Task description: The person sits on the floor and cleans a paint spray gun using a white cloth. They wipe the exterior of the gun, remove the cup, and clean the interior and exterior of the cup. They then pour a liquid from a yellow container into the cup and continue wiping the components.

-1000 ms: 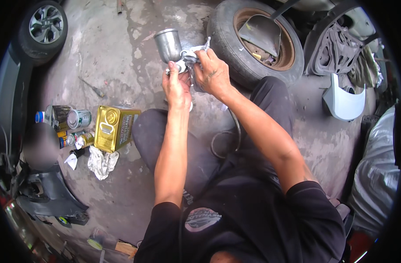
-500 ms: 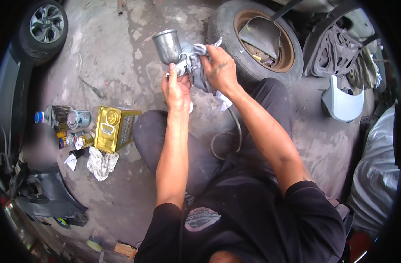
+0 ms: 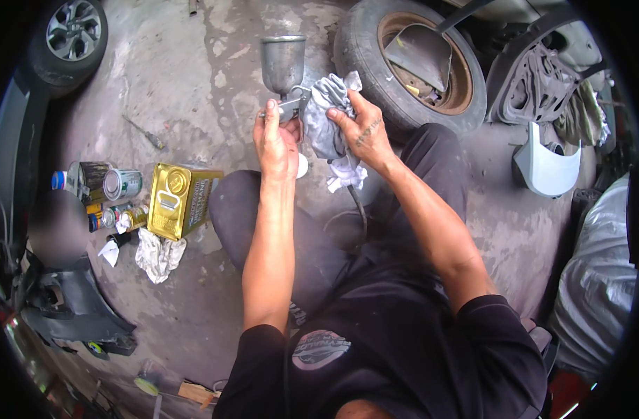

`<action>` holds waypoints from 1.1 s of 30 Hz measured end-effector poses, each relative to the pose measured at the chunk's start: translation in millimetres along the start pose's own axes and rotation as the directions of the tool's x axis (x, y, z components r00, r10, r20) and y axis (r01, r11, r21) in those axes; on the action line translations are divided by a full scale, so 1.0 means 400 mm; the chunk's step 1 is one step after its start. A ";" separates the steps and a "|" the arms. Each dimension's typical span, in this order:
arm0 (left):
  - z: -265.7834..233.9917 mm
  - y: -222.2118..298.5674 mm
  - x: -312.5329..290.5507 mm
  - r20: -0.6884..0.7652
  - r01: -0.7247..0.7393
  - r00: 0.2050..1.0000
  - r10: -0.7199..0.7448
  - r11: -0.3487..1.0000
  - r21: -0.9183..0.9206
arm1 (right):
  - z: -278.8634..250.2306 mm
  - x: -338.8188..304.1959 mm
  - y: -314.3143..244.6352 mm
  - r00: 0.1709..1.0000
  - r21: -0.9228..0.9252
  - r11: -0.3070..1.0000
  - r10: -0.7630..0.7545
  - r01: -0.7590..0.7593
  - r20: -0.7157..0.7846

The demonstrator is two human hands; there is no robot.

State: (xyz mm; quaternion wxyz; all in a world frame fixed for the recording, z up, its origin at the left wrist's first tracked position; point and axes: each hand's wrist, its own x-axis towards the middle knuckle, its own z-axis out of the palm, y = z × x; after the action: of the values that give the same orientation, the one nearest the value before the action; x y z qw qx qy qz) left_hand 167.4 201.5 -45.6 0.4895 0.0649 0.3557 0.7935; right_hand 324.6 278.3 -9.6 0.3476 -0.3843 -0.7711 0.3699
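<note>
My left hand point(image 3: 277, 146) grips a spray gun by its metal body, the thumb up along its front. On top of the spray gun stands a grey metal cup point(image 3: 283, 63), nearly upright. My right hand point(image 3: 365, 129) is closed on a crumpled grey-white rag point(image 3: 326, 115), held against the gun's right side. The rag hides much of the gun's body and handle. Below the rag hangs a wad of white cloth or paper point(image 3: 347, 173), with a dark hose point(image 3: 358, 206) running down from it between my legs.
To my left stand a gold rectangular tin point(image 3: 167, 202), several paint cans point(image 3: 122, 184) and a crumpled white cloth point(image 3: 159, 255). A tire on a rusty rim point(image 3: 365, 77) lies ahead right, with a pale curved panel point(image 3: 550, 164) farther right. A dark car part point(image 3: 78, 300) lies at lower left.
The spray gun's cup has swung from a leftward tilt to nearly upright and shifted right. My right hand has moved slightly right and down with the rag, which now shows more spread out.
</note>
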 end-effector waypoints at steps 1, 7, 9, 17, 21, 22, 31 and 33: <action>-0.002 0.001 0.001 0.008 0.014 1.000 -0.014 1.000 0.013 | -0.006 0.004 0.002 0.996 0.022 0.996 0.091 -0.092 0.023; 0.001 0.019 0.002 0.041 0.051 0.998 -0.049 0.998 -0.040 | -0.078 0.063 0.082 0.946 0.526 0.789 0.302 -0.318 0.120; -0.008 0.021 0.010 0.011 0.035 0.999 -0.035 0.998 -0.061 | -0.154 0.066 0.079 0.940 0.628 0.721 0.338 -0.292 0.050; -0.008 0.000 0.015 0.054 0.134 0.990 -0.130 0.988 -0.079 | -0.105 -0.014 -0.016 0.964 0.486 0.833 0.227 -0.264 0.136; -0.007 0.011 0.011 0.111 0.270 0.961 -0.255 0.951 -0.152 | -0.076 0.015 -0.020 0.956 0.542 0.790 0.201 -0.286 0.212; -0.016 0.009 0.020 0.123 0.274 0.958 -0.258 0.951 -0.144 | -0.076 0.019 -0.024 0.951 0.555 0.776 0.197 -0.299 0.237; -0.048 -0.005 0.043 0.174 0.260 0.958 -0.229 0.948 -0.183 | -0.074 -0.015 0.039 0.900 0.804 0.457 0.382 -0.382 0.210; -0.047 -0.010 0.041 0.113 0.227 0.971 -0.209 0.956 -0.187 | -0.119 -0.006 0.024 0.914 0.868 0.379 0.366 -0.320 0.177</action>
State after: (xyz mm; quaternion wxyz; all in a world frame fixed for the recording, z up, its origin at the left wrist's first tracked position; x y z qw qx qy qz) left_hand 153.5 206.5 -65.9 0.5940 0.0122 0.2568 0.7623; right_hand 367.9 294.8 4.6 0.4280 -0.3067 -0.3616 0.7694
